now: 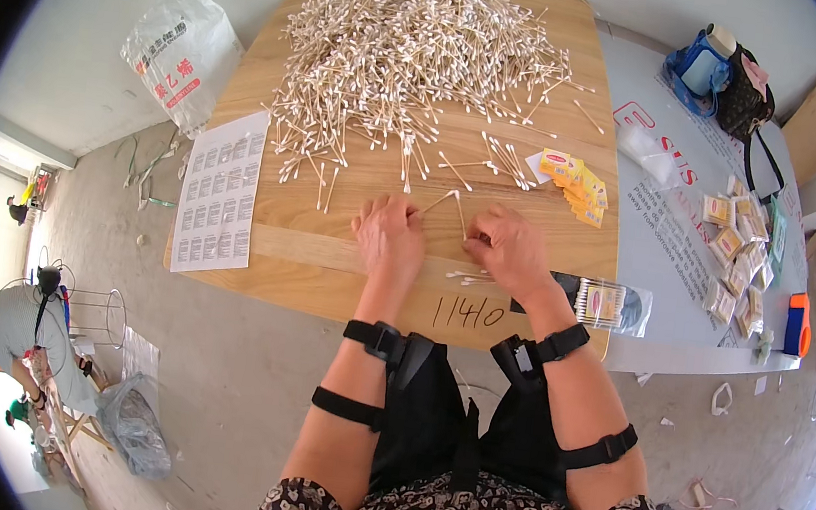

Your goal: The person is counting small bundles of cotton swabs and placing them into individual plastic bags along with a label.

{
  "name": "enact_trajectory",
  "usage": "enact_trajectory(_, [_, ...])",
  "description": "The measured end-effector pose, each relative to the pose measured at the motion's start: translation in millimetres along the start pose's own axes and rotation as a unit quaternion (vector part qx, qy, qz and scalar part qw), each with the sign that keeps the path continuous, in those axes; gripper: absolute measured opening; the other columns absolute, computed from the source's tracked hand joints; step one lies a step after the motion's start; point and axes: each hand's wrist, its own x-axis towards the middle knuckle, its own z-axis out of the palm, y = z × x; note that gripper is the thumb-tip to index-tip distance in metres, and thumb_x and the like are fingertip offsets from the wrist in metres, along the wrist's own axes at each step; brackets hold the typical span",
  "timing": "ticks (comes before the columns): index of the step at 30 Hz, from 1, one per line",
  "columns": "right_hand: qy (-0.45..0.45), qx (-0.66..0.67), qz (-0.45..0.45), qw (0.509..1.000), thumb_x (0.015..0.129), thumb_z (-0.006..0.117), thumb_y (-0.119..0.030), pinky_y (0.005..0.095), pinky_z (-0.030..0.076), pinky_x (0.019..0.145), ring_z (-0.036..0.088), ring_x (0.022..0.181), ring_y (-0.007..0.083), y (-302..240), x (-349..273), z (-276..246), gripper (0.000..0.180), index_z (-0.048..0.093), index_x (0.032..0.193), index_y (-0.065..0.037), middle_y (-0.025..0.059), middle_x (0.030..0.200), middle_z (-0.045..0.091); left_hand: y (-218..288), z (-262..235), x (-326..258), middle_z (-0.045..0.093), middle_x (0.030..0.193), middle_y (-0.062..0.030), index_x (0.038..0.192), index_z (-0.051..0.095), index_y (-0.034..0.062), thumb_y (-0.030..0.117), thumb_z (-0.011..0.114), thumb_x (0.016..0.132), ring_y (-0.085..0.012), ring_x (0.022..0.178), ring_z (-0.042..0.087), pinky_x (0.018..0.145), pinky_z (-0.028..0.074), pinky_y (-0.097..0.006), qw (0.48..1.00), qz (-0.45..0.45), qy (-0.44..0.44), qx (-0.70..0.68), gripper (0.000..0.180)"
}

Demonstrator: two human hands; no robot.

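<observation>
My left hand (390, 238) is over the middle of the wooden table, fingers closed on a cotton swab (437, 202) that slants up to the right. To its right, my right hand (511, 252) pinches another cotton swab (461, 216). The heads of these two swabs meet at a point between my hands. A big heap of cotton swabs (421, 55) covers the far part of the table, and several loose ones lie just beyond my fingers. Below my right hand rest a few swabs (471, 277), partly hidden by it.
Yellow cards (577, 184) lie fanned at the right. Beside my right forearm is a clear pack of swabs (601, 303). A label sheet (221, 193) lies at the left edge. On the grey side surface are several filled packs (737, 242), bags (746, 97) and an orange-blue tape dispenser (799, 325).
</observation>
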Motion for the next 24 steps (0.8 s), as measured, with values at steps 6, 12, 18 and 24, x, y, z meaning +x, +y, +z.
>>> enact_trajectory(6, [-0.016,0.068,-0.037,0.997,0.074,0.071,-0.013,0.0428,0.048,0.07,0.06,0.085,0.0315,2,-11,-5,0.014,0.061,0.08,-0.005,0.0094,0.084,0.059,16,15,20,0.063,0.089,-0.0086,0.088,0.067,0.0098,0.009,0.069,0.076,-0.0305,0.089,0.057,0.086,0.042,-0.043,0.983,0.099,-0.13,-0.078,0.013])
enact_trajectory(12, [0.024,0.253,0.027,0.967,0.076,0.066,0.0,0.0344,0.049,0.069,0.06,0.078,0.0254,0,-23,-11,0.013,0.064,0.089,-0.001,0.0115,0.084,0.058,30,20,61,0.059,0.093,-0.0067,0.078,0.067,0.0105,0.009,0.072,0.071,-0.0295,0.099,0.051,0.084,0.038,-0.043,0.981,0.193,0.011,-0.036,0.008])
enact_trajectory(18, [0.205,0.141,0.073,0.966,0.078,0.066,-0.003,0.0366,0.049,0.066,0.061,0.074,0.0265,31,-3,-14,0.015,0.064,0.093,-0.002,0.0134,0.083,0.059,33,19,64,0.056,0.096,-0.0054,0.083,0.069,0.0124,0.012,0.076,0.071,-0.0302,0.103,0.048,0.09,0.037,-0.047,0.975,0.193,-0.109,0.022,0.014])
enact_trajectory(24, [0.151,-0.106,0.068,0.981,0.08,0.069,-0.013,0.0444,0.051,0.068,0.062,0.079,0.034,36,29,-18,0.012,0.061,0.085,-0.006,0.0127,0.085,0.061,36,14,28,0.058,0.094,-0.0077,0.078,0.066,0.0104,0.009,0.073,0.07,-0.0315,0.1,0.049,0.086,0.039,-0.047,0.978,0.167,-0.123,-0.001,0.011])
